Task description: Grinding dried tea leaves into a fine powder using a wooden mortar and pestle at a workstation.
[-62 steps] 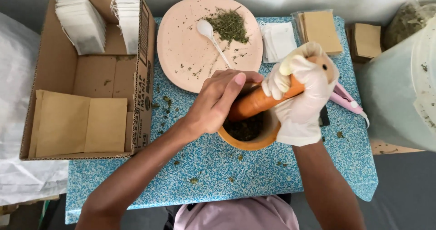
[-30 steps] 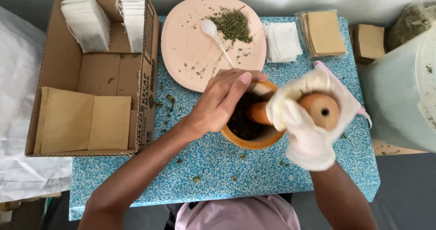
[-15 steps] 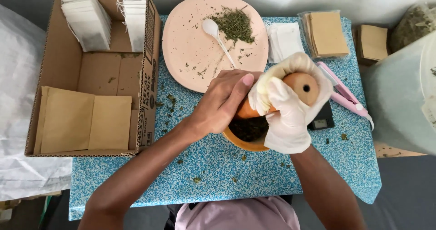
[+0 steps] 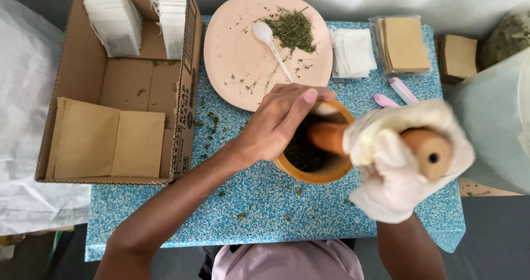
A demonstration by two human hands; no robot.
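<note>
Here the bare left hand (image 4: 276, 126) is curled over the near-left rim of the round orange wooden mortar (image 4: 314, 172), fingers closed on its edge and steadying it on the blue speckled tabletop (image 4: 265, 202). The right hand (image 4: 400, 164), in a loose white glove, is wrapped fully shut around the upper end of the orange wooden pestle (image 4: 331, 136). The pestle's long axis runs slantwise across the view, its working end pointing left and down into the dark crushed herb inside the mortar, its drilled butt end pointing right and up toward the camera. As a judgement, the steep tilt could press the pestle against the mortar's right wall and tip or slide the bowl if the left hand's hold loosens; herb could also spill over the rim, as the scattered green flakes on the tabletop suggest. The baggy glove might slip on the smooth wood. Just behind the mortar lies a pale pink round plate (image 4: 232, 48) with a white plastic spoon (image 4: 270, 45) and dried green leaves (image 4: 292, 28); an open cardboard box (image 4: 185, 64) stands to the left.
</note>
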